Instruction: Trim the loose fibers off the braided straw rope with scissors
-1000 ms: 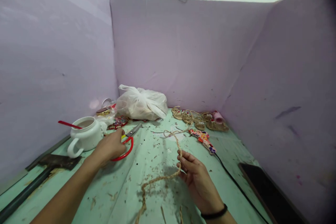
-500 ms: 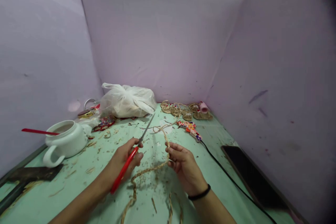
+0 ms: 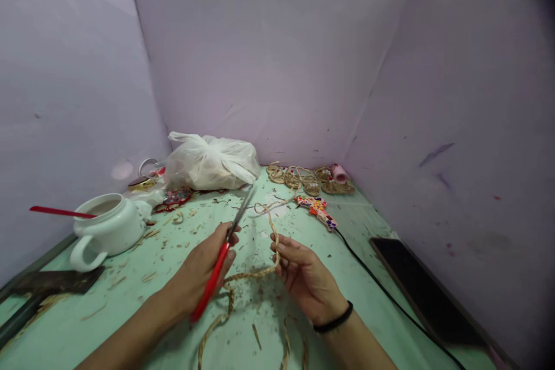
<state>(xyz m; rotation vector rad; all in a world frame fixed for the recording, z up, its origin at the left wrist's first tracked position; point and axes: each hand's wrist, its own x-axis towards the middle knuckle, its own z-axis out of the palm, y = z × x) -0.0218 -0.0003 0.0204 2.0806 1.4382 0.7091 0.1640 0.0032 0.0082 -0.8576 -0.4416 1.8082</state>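
Head view: gripping red-handled scissors [image 3: 213, 280] in the left hand [image 3: 197, 272], in front of the white bag [image 3: 212, 165]; pinching braided cord [image 3: 255, 274] in the right hand [image 3: 309, 280], in front of the bag and rightward. Best to pinch firmly, angling the scissors clear of the pinch. Pointing them forward, toward the bag's right end, with long axis slanting near-left to far-right.

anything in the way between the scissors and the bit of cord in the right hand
Nothing visible stands between the scissors in the left hand and the cord pinched in the right hand; only the green table and small scraps show beneath that gap.
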